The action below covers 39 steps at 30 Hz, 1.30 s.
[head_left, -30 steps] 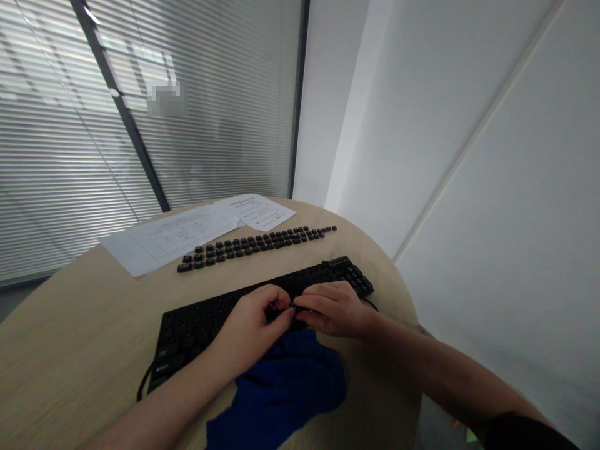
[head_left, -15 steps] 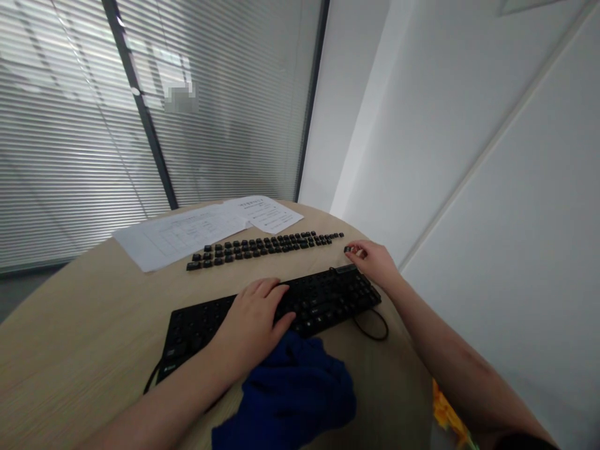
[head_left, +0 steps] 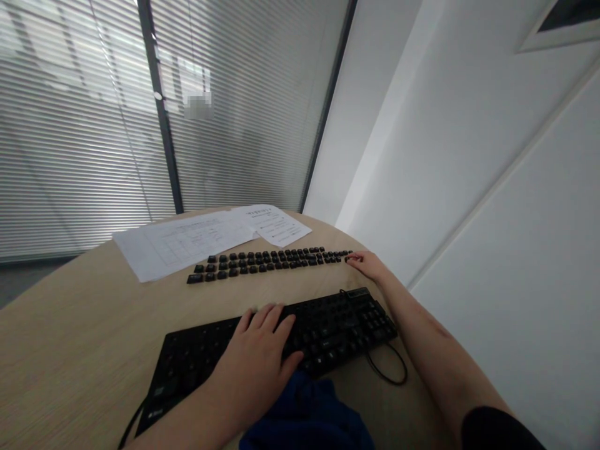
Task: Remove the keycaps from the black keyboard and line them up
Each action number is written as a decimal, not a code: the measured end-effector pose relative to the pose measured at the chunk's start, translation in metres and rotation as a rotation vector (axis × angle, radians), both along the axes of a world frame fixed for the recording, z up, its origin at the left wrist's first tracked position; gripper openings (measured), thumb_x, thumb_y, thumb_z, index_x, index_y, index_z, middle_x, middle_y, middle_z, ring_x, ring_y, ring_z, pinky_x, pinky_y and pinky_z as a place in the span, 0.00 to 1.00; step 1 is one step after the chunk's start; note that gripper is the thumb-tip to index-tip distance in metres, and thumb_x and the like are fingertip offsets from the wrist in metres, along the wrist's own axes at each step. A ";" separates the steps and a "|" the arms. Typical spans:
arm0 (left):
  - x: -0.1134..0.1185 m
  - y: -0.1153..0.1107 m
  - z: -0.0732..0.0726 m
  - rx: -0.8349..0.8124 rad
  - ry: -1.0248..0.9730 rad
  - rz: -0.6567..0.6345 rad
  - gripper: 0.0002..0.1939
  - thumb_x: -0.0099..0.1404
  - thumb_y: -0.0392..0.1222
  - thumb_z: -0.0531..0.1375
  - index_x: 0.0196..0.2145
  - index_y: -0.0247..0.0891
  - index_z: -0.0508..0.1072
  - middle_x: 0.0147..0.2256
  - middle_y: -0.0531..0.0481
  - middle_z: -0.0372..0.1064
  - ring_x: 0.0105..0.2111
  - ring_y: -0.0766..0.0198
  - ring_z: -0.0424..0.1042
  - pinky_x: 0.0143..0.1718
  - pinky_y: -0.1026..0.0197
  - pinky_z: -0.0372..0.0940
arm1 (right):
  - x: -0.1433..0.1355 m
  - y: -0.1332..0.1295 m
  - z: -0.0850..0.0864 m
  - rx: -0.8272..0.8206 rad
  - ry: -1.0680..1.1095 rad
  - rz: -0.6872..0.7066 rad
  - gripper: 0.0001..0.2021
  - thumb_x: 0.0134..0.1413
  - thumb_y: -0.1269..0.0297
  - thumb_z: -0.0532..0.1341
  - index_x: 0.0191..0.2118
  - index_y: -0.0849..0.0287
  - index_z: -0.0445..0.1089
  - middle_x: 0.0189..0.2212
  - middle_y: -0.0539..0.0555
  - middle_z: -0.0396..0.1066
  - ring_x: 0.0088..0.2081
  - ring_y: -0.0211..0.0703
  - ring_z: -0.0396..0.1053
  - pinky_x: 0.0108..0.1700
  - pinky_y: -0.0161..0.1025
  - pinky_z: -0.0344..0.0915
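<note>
Left hand (head_left: pixel 262 350) lies flat, palm down, on the black keyboard (head_left: pixel 328 325), fingers spread over the middle of it; grip is open, nothing held. Keyboard sits near the table (head_left: pixel 70 350) front edge, slightly angled, most key positions look bare, a few caps left at its right end. Its cable (head_left: pixel 389 372) loops off the right side.

Right hand (head_left: pixel 370 264) is stretched out to the far right end of the rows of loose keycaps (head_left: pixel 267 259), fingertips at the last cap there. Can't tell whether the grip is pinching a cap or just touching it: too small and partly hidden by the fingers.

Keycaps are laid in two or three neat rows beyond the keyboard, well apart from it. Paper sheets (head_left: pixel 187 237) lie just behind the rows. Blue cloth (head_left: pixel 304 419) is at the near edge, touching the keyboard's front, below the left wrist.
</note>
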<state>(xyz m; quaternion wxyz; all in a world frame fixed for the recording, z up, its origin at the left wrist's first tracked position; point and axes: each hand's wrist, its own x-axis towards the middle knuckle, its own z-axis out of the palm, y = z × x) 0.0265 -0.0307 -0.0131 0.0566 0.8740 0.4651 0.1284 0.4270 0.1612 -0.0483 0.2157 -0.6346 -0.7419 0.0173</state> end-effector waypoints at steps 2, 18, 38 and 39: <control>0.000 0.000 -0.001 -0.002 -0.004 -0.003 0.27 0.67 0.52 0.57 0.60 0.39 0.70 0.63 0.37 0.63 0.63 0.41 0.60 0.64 0.33 0.52 | 0.001 0.001 -0.002 0.013 -0.011 0.033 0.15 0.57 0.57 0.63 0.46 0.55 0.80 0.35 0.53 0.79 0.32 0.42 0.72 0.36 0.38 0.67; -0.002 0.004 -0.009 0.062 -0.003 -0.011 0.27 0.66 0.53 0.56 0.59 0.40 0.71 0.63 0.38 0.64 0.62 0.41 0.62 0.63 0.33 0.54 | -0.016 -0.004 -0.007 0.111 -0.037 0.034 0.10 0.60 0.63 0.62 0.44 0.52 0.79 0.42 0.53 0.80 0.40 0.46 0.75 0.49 0.43 0.69; -0.001 0.002 -0.005 0.047 0.016 -0.008 0.27 0.67 0.53 0.57 0.60 0.40 0.70 0.63 0.38 0.63 0.63 0.42 0.62 0.63 0.35 0.54 | -0.014 -0.030 0.017 0.423 0.310 -0.087 0.18 0.62 0.61 0.51 0.48 0.59 0.75 0.45 0.60 0.76 0.45 0.49 0.73 0.53 0.48 0.67; -0.002 0.002 -0.004 0.046 0.015 -0.008 0.27 0.67 0.53 0.57 0.60 0.40 0.70 0.63 0.38 0.63 0.63 0.42 0.61 0.63 0.35 0.54 | -0.015 -0.034 0.024 0.459 0.361 -0.107 0.20 0.63 0.59 0.49 0.51 0.60 0.73 0.45 0.61 0.75 0.44 0.48 0.73 0.51 0.48 0.69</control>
